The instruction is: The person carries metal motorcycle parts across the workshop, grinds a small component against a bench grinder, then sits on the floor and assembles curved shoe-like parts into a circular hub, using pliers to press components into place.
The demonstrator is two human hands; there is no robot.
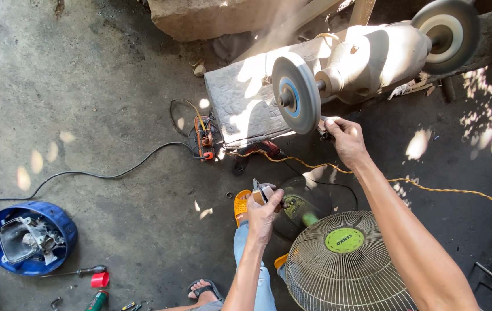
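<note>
Head view looks straight down on two bare arms over a stained concrete floor (84,86); the right arm stretches long and nearly straight from the lower right corner up toward the middle, the wrist slightly bent, and the right hand (345,138) closes its fingers around a small dark metal piece (322,128), holding it just beside the lower rim of the left grinding wheel (296,93); whether piece and wheel touch cannot be told. That grey wheel with its blue hub sits on the shaft of a dusty bench grinder (373,55), which rests on a weathered block (240,103); a second wheel (445,34) sits at the grinder's far end.

The left arm rises from the bottom edge, elbow bent, forearm near vertical; the left hand (264,214) is curled shut around a small metal-and-tan part (259,192), held low and well apart from the wheel, above an orange sandal (241,206).

Near the right forearm stands a wire fan guard (338,270) with a green centre cap; a dark round fan base (309,201) lies just behind it; a twisted yellow cord (442,189) runs under the right arm. At the far left a blue round housing (30,237) holds grey parts; a screwdriver (76,271) and a red cap (99,280) lie just below it; a black cable (108,173) trails toward an orange switch box (204,141).
</note>
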